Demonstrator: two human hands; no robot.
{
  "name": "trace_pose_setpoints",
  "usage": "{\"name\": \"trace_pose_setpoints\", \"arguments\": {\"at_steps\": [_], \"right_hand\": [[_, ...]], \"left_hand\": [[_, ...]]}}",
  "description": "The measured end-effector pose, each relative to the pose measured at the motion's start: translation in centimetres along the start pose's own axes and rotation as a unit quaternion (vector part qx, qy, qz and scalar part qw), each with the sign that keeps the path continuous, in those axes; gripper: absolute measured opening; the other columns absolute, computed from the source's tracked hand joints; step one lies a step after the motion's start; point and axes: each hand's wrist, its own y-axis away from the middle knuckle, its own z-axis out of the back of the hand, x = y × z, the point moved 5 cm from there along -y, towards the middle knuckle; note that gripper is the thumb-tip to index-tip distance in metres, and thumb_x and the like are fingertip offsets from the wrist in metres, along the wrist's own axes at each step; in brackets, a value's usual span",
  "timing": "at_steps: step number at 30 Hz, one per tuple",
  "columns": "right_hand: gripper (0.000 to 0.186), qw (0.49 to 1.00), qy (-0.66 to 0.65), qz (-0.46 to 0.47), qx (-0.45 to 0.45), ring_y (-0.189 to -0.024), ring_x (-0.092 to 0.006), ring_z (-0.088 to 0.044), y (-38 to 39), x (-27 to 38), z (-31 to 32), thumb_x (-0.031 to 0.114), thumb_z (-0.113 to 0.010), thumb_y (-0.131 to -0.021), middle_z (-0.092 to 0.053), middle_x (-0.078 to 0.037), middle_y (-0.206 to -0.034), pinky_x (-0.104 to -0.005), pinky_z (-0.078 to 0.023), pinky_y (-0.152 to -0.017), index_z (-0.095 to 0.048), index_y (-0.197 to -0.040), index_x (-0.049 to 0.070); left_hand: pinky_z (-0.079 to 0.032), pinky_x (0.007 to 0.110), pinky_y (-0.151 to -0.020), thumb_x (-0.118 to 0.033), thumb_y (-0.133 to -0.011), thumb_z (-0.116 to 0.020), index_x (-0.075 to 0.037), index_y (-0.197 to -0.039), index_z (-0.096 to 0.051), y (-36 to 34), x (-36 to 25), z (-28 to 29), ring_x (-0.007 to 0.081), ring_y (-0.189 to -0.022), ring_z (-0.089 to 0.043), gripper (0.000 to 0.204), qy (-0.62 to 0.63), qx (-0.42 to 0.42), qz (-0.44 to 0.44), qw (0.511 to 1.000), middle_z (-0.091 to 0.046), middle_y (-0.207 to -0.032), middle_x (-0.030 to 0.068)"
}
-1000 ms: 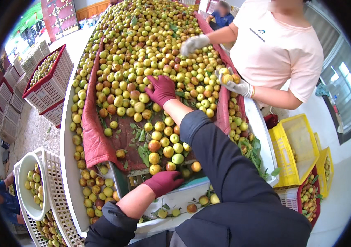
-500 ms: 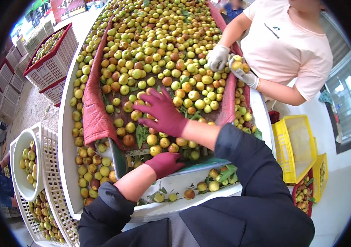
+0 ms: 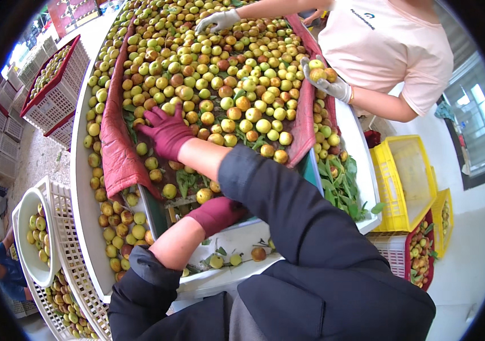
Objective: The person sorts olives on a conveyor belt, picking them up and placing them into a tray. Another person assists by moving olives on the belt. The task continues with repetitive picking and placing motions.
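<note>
A deep heap of round jujubes [image 3: 265, 108], green to reddish brown, covers the sorting table between red padded cloth flaps [image 3: 122, 153]. My right hand [image 3: 167, 132], in a maroon glove, spreads its fingers on the jujubes beside the left flap and grips none. Lower down, at the near edge of the heap, is my left hand [image 3: 218, 216], gloved alike; its fingertips are hidden behind my right sleeve. Green leaves [image 3: 186, 181] and a few jujubes lie between the two hands.
Across the table a co-worker's white-gloved hand [image 3: 218, 21] reaches over the heap; the other gloved hand [image 3: 333, 85] holds jujubes. Plucked leaves [image 3: 342, 184] fill the right corner. A white basin [image 3: 21, 227] sits on a crate at left; a yellow crate [image 3: 387, 187] stands at right.
My right hand has swept left across the jujubes toward the left flap. My left hand stays near the front edge. The co-worker's one hand has reached out over the heap.
</note>
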Motion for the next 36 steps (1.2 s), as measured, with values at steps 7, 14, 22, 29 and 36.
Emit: {"name": "trace_pose_setpoints", "arguments": {"at_steps": [7,14,22,29,36], "right_hand": [[0.061,0.998,-0.021,0.007,0.056,-0.139,-0.0366,-0.030,11.9,-3.9,3.8,0.049,-0.053,-0.091,-0.030,-0.013,-0.153,-0.0595,-0.020,-0.111,-0.041,-0.144,0.022],[0.021,0.962,-0.126,-0.207,-0.125,-0.093,-0.0322,-0.063,13.5,-16.9,10.2,0.017,-0.067,-0.087,-0.061,-0.014,-0.108,-0.0381,-0.050,-0.082,-0.065,-0.107,0.010],[0.048,0.961,-0.056,-0.261,0.072,-0.103,-0.0320,-0.061,13.8,-16.4,7.5,0.047,-0.070,-0.079,-0.059,-0.010,-0.115,-0.0448,-0.050,-0.085,-0.058,-0.116,0.019],[0.035,0.956,-0.224,-0.171,0.085,-0.088,-0.0262,-0.065,14.7,-9.9,7.2,0.039,-0.076,-0.076,-0.066,-0.011,-0.091,-0.0363,-0.050,-0.080,-0.062,-0.096,0.013],[0.025,0.949,-0.297,-0.083,-0.063,-0.090,-0.0287,-0.064,5.9,-4.7,5.9,0.031,-0.074,-0.077,-0.067,-0.009,-0.097,-0.0364,-0.051,-0.082,-0.067,-0.088,0.009]], "left_hand": [[-0.047,0.043,-0.089,-0.038,-0.092,-0.056,-0.004,-0.122,-0.056,-0.1,-0.3,0.1,0.0376,-0.103,-0.061,0.045,-0.040,0.008,0.024,0.999,-0.064,-0.110,0.0229],[-0.047,0.042,-0.091,-0.041,-0.094,-0.053,-0.006,-0.125,-0.056,-0.6,1.3,-0.6,0.0366,-0.105,-0.060,0.047,-0.097,0.062,0.023,0.993,-0.064,-0.113,0.0203],[-0.048,0.042,-0.086,-0.042,-0.096,-0.047,-0.006,-0.112,-0.063,-0.5,1.4,-0.7,0.0366,-0.097,-0.062,0.042,-0.099,0.087,0.034,0.991,-0.066,-0.104,0.0193],[-0.048,0.041,-0.086,-0.046,-0.097,-0.045,-0.005,-0.104,-0.067,-0.4,1.4,-0.7,0.0354,-0.094,-0.064,0.047,-0.108,0.059,0.001,0.992,-0.068,-0.097,0.0175],[-0.048,0.042,-0.087,-0.031,-0.096,-0.046,-0.008,-0.121,-0.060,-0.7,1.9,-1.4,0.0349,-0.098,-0.063,0.037,-0.198,0.093,-0.126,0.968,-0.064,-0.113,0.0171]]}}
